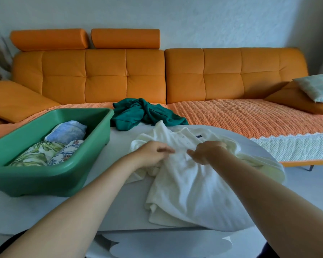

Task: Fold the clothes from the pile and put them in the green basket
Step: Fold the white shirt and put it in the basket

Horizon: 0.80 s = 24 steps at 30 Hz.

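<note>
White table (119,211), green basket (45,179) at 9 o'clock of the crumpled white polo shirt (185,187), green garment (144,114) unfolded at 11 o'clock: smooth chest and sleeves outward before folding; forearms converge, left hand (153,154) and right hand (206,151) both pinching cloth beside the placket.

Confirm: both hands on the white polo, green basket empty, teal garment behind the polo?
No. Head view shows the green basket holds folded patterned clothes. The left hand and right hand are on the white polo, teal garment behind it.
</note>
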### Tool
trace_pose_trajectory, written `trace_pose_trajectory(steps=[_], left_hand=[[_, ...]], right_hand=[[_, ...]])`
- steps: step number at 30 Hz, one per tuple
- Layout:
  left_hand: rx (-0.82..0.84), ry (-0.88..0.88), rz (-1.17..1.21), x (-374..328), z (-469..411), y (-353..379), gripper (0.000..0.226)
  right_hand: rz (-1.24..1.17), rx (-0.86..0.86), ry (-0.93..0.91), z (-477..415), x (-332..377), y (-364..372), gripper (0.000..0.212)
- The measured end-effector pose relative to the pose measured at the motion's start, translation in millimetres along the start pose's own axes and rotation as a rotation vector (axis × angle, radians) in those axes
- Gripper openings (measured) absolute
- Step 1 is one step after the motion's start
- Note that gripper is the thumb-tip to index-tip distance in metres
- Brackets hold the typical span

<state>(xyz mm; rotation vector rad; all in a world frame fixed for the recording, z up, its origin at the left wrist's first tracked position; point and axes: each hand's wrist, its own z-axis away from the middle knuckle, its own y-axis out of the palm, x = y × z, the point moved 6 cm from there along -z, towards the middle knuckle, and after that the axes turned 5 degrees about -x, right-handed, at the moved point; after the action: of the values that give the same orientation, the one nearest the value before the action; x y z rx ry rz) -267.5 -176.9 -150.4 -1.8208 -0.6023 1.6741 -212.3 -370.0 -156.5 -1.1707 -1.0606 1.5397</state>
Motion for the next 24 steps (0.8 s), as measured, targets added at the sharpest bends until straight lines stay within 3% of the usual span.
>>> trace_pose_trajectory(steps=[3,4,6,7,8,10,12,14,16,17,19,21,23,24], left_hand=[[-0.379,-0.058,-0.184,9.6,-5.7,-36.6,0.031],[-0.416,-0.145,-0.325,16.9,-5.0,-44.4,0.033],[-0.288,-0.409,-0.562,41.1,-1.4,-45.5,0.071],[-0.18,-0.525,-0.548,52.8,0.8,-39.7,0.085],[-0.116,-0.573,-0.471,56.0,3.8,-32.9,0.085],[-0.102,-0.496,-0.246,51.3,0.0,-23.6,0.052],[-0.195,-0.453,-0.075,42.2,-5.2,-27.9,0.029],[-0.359,-0.448,0.161,30.8,-7.0,-42.8,0.031],[-0.554,-0.372,0.172,18.3,-4.4,-71.3,0.04],[-0.657,-0.292,0.016,11.5,-2.2,-90.7,0.042],[-0.831,-0.058,-0.514,-10.2,2.5,-120.4,0.042],[-0.925,0.117,-0.924,-23.5,2.8,-129.6,0.034],[-0.828,0.048,-1.119,-19.3,-4.5,-129.2,0.026],[-0.687,-0.066,-1.165,-9.9,-8.9,-126.1,0.025]], right_hand=[[0.267,-0.029,0.048,1.8,-5.9,-2.1,0.052],[0.296,-0.085,0.029,-0.1,-1.7,-4.2,0.047],[0.178,-0.283,-0.047,-3.3,11.5,-13.4,0.044],[0.065,-0.368,-0.112,-3.3,20.4,-17.2,0.047],[-0.043,-0.431,-0.183,-0.3,30.0,-20.6,0.05],[-0.239,-0.443,-0.305,1.9,47.5,-19.6,0.053],[-0.423,-0.33,-0.361,-0.6,57.5,-10.9,0.06],[-0.532,-0.228,-0.357,-5.1,58.7,-2.4,0.072],[-0.573,-0.148,-0.341,-7.3,57.6,4.4,0.083],[-0.582,-0.113,-0.338,-8.7,57.1,7.3,0.089],[-0.605,-0.059,-0.338,-10.1,57.2,10.2,0.095],[-0.597,-0.068,-0.338,-11.4,58.7,8.5,0.092],[-0.506,-0.173,-0.321,-12.3,59.6,1.1,0.087],[-0.449,-0.243,-0.31,-11.2,60.4,-3.8,0.084]])
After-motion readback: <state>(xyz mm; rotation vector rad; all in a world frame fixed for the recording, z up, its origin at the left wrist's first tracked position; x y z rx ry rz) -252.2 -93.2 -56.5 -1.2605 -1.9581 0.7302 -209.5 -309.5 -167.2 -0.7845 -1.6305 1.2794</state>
